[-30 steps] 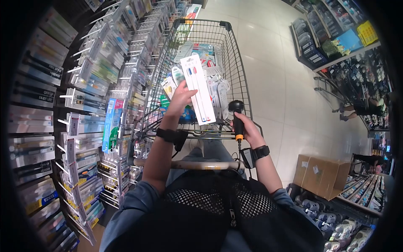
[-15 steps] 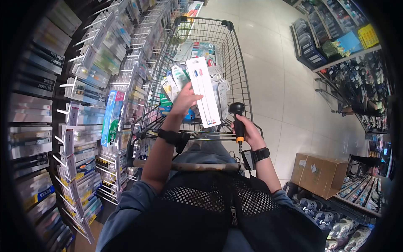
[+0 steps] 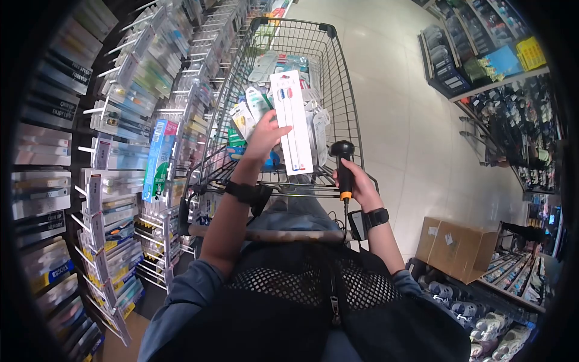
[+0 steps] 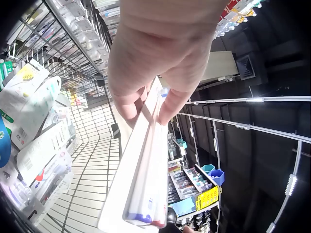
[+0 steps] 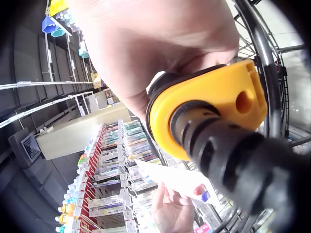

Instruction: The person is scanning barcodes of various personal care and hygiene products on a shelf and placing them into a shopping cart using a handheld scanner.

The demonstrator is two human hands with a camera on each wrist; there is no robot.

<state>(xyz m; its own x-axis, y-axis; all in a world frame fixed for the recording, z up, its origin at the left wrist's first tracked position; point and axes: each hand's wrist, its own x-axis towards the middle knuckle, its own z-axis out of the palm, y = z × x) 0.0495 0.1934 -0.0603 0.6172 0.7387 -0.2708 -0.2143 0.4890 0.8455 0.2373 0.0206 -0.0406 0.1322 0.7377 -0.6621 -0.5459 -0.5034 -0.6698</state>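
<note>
My left hand pinches a white toothbrush pack by its left edge, thumb over the front. Two brushes, one with a blue head and one with a red head, show through its clear front. In the left wrist view the pack extends away from the thumb and fingers. My right hand grips a black handheld barcode scanner, head up, to the right of the pack. The right wrist view shows the scanner's orange base and its thick cable. Below the pack is the wire shopping cart.
Several packaged toothbrushes and other packs lie in the cart. Racks of hanging packs line the left side. A cardboard box stands at the right, near shelves of shoes. The cart handle crosses before my body.
The pack in my left hand has shifted slightly right and stands more upright. My right hand keeps its grip on the scanner, almost unmoved. The cart appears slightly farther forward.
</note>
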